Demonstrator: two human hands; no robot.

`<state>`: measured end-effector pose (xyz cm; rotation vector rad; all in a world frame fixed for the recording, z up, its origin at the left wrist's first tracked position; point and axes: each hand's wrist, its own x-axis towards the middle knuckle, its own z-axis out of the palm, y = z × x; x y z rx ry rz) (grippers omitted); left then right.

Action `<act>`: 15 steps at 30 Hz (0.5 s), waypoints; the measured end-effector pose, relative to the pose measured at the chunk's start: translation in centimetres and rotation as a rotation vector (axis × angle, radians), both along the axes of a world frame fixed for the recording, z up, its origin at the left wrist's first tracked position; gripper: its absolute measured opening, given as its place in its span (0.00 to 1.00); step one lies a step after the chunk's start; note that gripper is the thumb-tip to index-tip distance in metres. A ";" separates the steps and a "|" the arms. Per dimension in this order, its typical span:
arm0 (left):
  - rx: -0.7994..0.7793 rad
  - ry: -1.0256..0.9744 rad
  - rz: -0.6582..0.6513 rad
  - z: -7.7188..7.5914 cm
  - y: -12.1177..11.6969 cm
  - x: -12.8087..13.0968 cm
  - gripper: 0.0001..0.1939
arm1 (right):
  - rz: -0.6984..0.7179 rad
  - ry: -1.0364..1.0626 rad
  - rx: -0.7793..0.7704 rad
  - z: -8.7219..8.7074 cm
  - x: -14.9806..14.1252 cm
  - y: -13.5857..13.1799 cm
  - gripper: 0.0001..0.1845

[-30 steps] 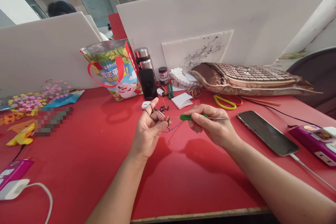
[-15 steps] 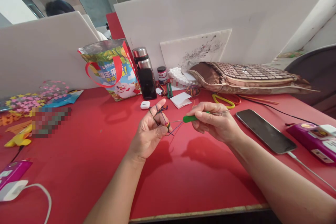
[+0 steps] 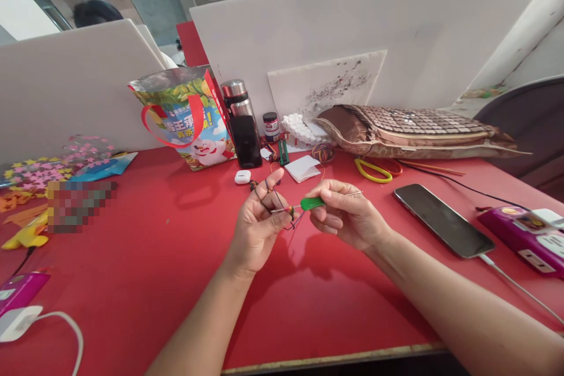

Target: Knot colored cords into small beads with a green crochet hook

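My left hand (image 3: 253, 235) pinches a small multicoloured crochet piece (image 3: 291, 211) between thumb and fingers, and dark yarn (image 3: 265, 191) is looped around its raised fingers. In my right hand (image 3: 359, 214) is a crochet hook with a green handle (image 3: 312, 204), gripped between thumb and fingers. The hook's thin metal shaft points left and reaches the crochet piece; its tip lies by the left fingers. A loose strand hangs below the piece. Behind the hands sits a multicoloured yarn ball (image 3: 323, 152).
On the red table (image 3: 185, 282) stand a printed bag (image 3: 198, 123), a steel flask (image 3: 238, 97) and a black phone (image 3: 245, 142). Folded white paper (image 3: 303, 169), a white earphone case (image 3: 242, 177) and yellow-handled scissors (image 3: 373, 170) lie behind the hands. A charging phone (image 3: 443, 220) lies right.
My right hand has moved left, bringing the crochet hook from just beside the crochet piece to into or across it. My left hand has shifted slightly right.
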<state>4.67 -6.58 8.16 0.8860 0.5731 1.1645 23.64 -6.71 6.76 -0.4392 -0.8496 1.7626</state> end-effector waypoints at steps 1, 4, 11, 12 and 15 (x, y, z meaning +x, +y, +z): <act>0.012 0.008 0.065 0.0 -0.1 0.2 0.38 | -0.026 0.016 -0.013 -0.1 -0.4 -0.2 0.11; 0.050 0.051 0.246 0.0 -0.2 0.7 0.36 | -0.104 0.036 -0.032 -0.2 -1.4 -0.6 0.10; 0.115 0.127 0.302 0.0 -0.2 0.4 0.31 | -0.129 0.019 -0.018 0.0 -1.7 -0.8 0.11; 0.116 0.122 0.303 0.0 -0.2 0.4 0.31 | -0.130 0.018 -0.017 0.0 -1.6 -0.8 0.11; 0.102 0.115 0.335 0.1 -0.1 0.5 0.30 | -0.135 -0.003 -0.021 0.0 -1.7 -0.8 0.12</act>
